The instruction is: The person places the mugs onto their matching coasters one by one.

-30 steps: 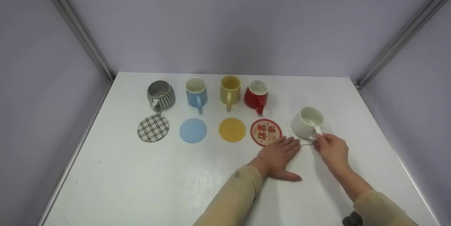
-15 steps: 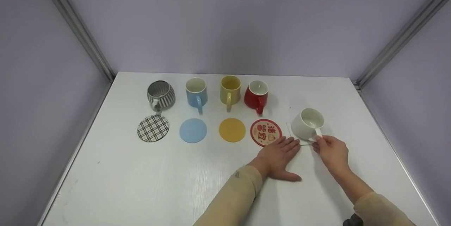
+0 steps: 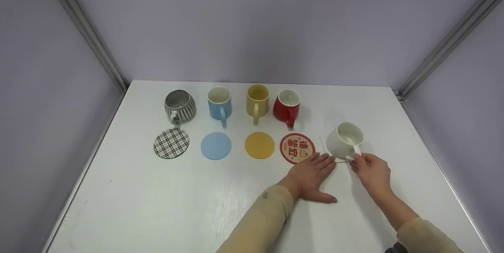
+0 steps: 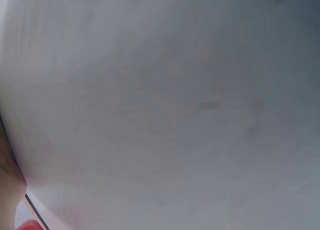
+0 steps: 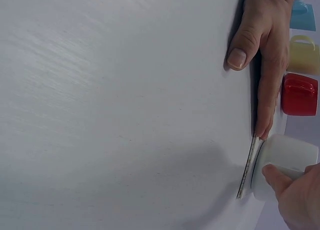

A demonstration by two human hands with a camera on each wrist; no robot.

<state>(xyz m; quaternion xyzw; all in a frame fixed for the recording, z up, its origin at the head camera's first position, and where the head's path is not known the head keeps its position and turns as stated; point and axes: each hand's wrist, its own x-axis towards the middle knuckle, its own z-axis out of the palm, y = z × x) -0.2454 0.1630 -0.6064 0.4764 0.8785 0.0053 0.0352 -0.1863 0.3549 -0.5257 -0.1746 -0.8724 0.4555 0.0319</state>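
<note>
At right of the head frame, a person's right hand [image 3: 373,172] pinches the handle [image 3: 357,151] of a white mug [image 3: 341,143] by a pale coaster [image 5: 247,166]; whether the two touch cannot be told. The left hand [image 3: 313,178] lies flat, thumb spread, fingertips at that coaster's edge. Striped [image 3: 185,112], blue [image 3: 217,110], yellow [image 3: 252,105] and red mugs [image 3: 282,112] line the surface [image 3: 157,205] from upper left to centre.

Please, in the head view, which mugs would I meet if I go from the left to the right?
Striped mug, light blue mug, yellow mug, red mug, white mug, whose handle the right hand pinches.
</note>
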